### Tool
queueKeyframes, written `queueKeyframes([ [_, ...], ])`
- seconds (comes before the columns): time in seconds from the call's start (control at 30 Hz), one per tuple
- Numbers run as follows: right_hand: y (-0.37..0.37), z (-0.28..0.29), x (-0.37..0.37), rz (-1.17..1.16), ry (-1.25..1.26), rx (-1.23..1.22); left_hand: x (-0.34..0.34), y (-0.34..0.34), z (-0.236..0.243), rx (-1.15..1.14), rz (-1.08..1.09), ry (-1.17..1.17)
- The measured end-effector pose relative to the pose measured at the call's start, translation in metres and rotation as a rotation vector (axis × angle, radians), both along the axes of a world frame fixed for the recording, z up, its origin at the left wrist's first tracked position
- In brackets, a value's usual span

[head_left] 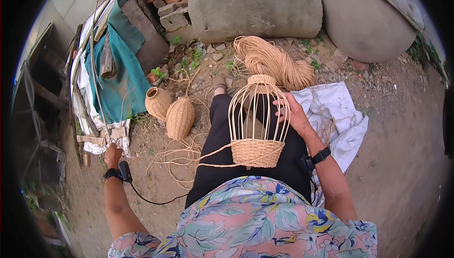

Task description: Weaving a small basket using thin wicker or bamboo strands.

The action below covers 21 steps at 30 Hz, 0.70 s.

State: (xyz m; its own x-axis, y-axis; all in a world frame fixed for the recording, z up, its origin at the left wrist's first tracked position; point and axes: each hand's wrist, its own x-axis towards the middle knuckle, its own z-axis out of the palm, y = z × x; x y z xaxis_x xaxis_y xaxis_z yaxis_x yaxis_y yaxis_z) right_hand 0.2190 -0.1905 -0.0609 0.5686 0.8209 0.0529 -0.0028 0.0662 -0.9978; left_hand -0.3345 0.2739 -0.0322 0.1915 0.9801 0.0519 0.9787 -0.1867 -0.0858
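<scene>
A half-woven basket (257, 153) rests on my lap. Its base is tightly woven, and bare upright stakes curve up from it to a narrow woven neck (261, 82). My right hand (294, 116) grips the stakes on its upper right side, fingers curled round them. Out to the far left, my left hand (112, 156) is closed beside some flat wood pieces (97, 139) and a white cloth. What it holds, if anything, is hidden. Tan cord (215, 159) runs leftward from the basket's woven part into loose loops on the ground.
Two finished woven vases (180, 118) lie on the dirt to the left of my legs. Ahead is a big coil of tan cord (274, 61), with a white sack (338, 116) to its right. Stone cylinders (255, 9), bricks and a green tarp (116, 69) border the space.
</scene>
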Motion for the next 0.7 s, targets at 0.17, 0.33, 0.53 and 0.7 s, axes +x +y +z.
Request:
queueKeyframes([
  [0.17, -0.014, 0.035, 0.009, 0.037, -0.372, -0.256, -0.088, -0.034, -0.038, -0.079, -0.006, 0.031],
  [0.33, -0.002, 0.062, 0.023, -0.272, -0.402, -0.275, -0.031, -0.047, -0.093, -0.157, -0.229, 0.158],
  [0.53, 0.054, 0.102, -0.035, -0.142, -0.838, -0.460, 0.132, -0.133, -0.026, -0.128, -0.444, 0.214],
  [0.7, 0.039, 0.106, -0.033, -0.107, -0.657, -0.492, 0.170, -0.176, 0.034, 0.209, -0.983, 0.090],
])
